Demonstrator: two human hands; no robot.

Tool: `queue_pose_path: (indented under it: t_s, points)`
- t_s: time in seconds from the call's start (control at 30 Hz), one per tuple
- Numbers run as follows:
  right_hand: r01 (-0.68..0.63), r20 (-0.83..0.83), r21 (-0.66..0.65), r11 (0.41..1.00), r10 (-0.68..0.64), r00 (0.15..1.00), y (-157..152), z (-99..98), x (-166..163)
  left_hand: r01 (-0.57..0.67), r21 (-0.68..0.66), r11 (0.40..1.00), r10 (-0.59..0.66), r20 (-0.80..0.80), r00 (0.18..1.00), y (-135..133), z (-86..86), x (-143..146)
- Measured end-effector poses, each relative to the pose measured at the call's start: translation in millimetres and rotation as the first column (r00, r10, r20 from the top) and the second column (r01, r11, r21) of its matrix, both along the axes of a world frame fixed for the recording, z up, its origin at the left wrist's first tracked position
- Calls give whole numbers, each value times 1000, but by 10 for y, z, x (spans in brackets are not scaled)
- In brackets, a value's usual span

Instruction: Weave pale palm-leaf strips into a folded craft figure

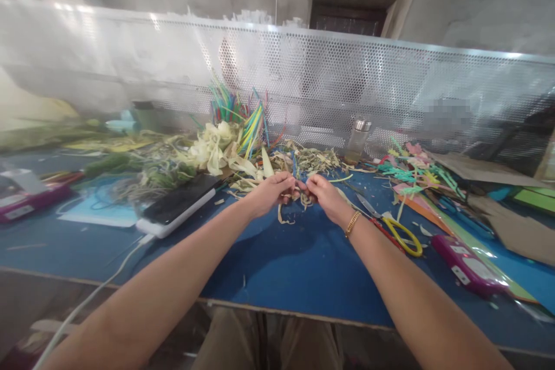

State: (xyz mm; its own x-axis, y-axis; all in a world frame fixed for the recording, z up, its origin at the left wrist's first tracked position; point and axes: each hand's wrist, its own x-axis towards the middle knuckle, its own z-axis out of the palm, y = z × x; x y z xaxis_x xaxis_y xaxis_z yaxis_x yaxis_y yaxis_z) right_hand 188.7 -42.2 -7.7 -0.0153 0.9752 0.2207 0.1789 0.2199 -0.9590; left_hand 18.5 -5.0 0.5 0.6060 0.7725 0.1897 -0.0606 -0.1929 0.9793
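Leaf strips (298,196): pale and thin, bunched right between both hands over the middle of the tabletop, closer to its far edge. One loose curl dangles from them down to the blue surface.
Left hand (269,191): fingers curled in tight, thumb and fingertips pinched down on the strips, no gap showing.
Right hand (326,196): pinched closed on the other end of the same strips, its fingertips all but meeting the left hand's.
Bracelet (352,223): gold band on the right wrist.
Tabletop (281,266): blue, with both forearms reaching across it from the near edge.
Scissors (401,234): yellow handles, lying flat just beside the right wrist, untouched.
Pile (214,147): more pale strips heaped behind the left hand, toward the far edge.
Straws (245,118): a coloured bundle standing up out of that pile.
Jar (359,140): upright by the far edge, beyond the right hand.
Pink case (466,266): flat near the right near corner.
Screen (390,87): perforated metal running along the far edge.
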Motion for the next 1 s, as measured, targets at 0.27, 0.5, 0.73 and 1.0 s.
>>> queue_pose_path:
  t_s: [0.27,0.5,0.73,1.0]
  points:
    - [68,64,89,994,-74,995,86,-21,110,-97,6,995,97,-89,991,92,-42,-10]
    - [232,-68,129,964,-224,972,121,110,632,-230,73,971,234,-56,971,200,-1,-101]
    - [80,-176,40,996,-71,982,122,-1,324,-226,587,777,299,-29,954,117,-63,35]
    - [-21,-302,16,1000,25,953,41,29,138,-115,795,596,272,-64,960,59,-136,145]
